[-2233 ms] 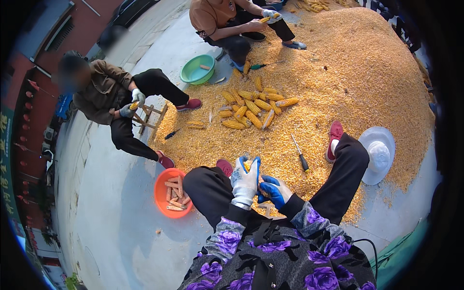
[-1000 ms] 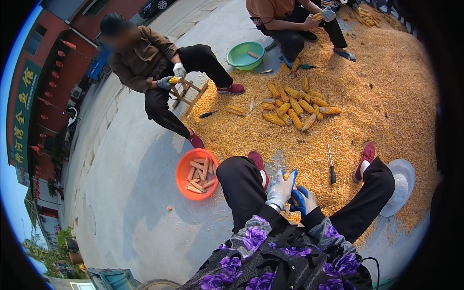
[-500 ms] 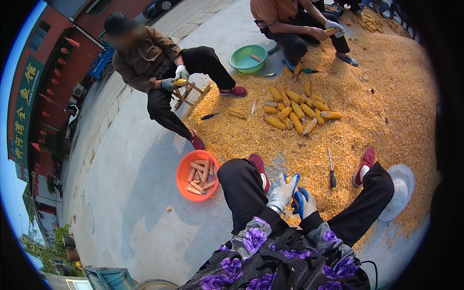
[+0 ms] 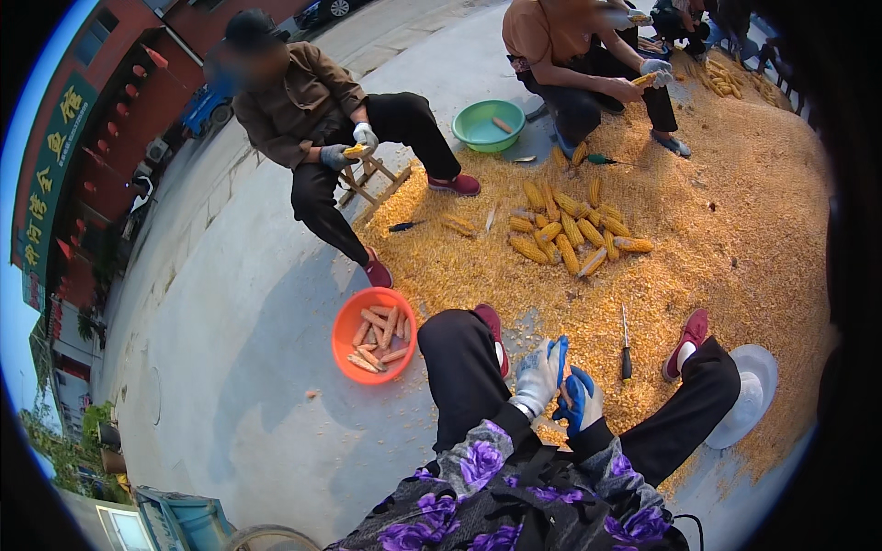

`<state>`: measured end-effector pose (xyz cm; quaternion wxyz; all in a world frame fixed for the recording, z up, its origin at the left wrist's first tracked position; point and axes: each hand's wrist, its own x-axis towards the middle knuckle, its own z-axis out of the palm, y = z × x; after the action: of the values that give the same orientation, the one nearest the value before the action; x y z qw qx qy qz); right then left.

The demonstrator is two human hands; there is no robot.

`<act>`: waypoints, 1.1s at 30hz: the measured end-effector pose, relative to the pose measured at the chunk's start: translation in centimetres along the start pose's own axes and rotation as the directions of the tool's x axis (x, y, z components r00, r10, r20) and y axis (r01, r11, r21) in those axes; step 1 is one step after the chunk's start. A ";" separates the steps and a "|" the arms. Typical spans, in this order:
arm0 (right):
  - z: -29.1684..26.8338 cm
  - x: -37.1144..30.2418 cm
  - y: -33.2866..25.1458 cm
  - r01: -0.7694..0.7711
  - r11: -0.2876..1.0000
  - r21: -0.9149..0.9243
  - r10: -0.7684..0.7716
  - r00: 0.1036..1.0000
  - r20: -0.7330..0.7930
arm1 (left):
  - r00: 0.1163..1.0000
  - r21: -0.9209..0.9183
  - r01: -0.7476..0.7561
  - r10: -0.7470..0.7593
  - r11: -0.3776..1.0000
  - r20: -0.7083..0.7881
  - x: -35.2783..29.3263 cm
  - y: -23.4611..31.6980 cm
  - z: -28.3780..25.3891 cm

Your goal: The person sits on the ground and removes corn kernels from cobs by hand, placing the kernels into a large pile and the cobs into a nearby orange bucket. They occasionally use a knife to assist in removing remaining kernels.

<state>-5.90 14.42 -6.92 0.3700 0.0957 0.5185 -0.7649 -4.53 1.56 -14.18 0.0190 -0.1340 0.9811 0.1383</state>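
Note:
Between my knees my two gloved hands are close together, working on a corn cob [image 4: 564, 376] of which only a narrow orange strip shows. My left hand [image 4: 538, 375], in a white glove with a blue palm, is closed around one side of it. On the other side, my right hand [image 4: 580, 402] curls its blue-coated fingers against the cob. Loose yellow kernels [image 4: 588, 349] spread over the ground below and beyond both hands. To the right of them lies a screwdriver [image 4: 626, 354] with a dark handle.
Ahead is a pile of unshelled corn ears [image 4: 568, 225]. An orange basin [image 4: 345, 354] with stripped cobs stands left of my knee, a green basin [image 4: 469, 133] farther off. A white hat [image 4: 749, 395] lies by my right leg. Two co-workers [image 4: 299, 101] sit ahead, each holding corn.
The view has shifted slightly. My left hand's blue-coated fingers now point up more along the cob, and my right hand has turned a little around it. Both hands stay together.

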 end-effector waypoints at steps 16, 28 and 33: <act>-2.1 -0.5 0.0 -0.310 0.876 0.370 0.219 0.939 0.267 | 0.957 -0.553 -0.052 -0.116 0.832 -0.265 -0.1 1.0 -6.3; -0.3 -0.5 0.2 -0.019 0.982 -0.186 0.024 0.999 0.026 | 1.000 -0.143 0.019 -0.020 0.990 -0.002 -1.1 0.3 -2.3; -0.1 -0.9 -1.1 -0.009 0.986 -0.169 0.023 0.997 0.080 | 0.999 -0.247 0.032 -0.041 0.968 -0.033 -1.0 0.3 -3.2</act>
<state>-6.01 15.16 -5.74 0.4037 0.0370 0.5649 -0.7187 -3.68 1.20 -10.99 -0.0138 -0.1558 0.9539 0.2563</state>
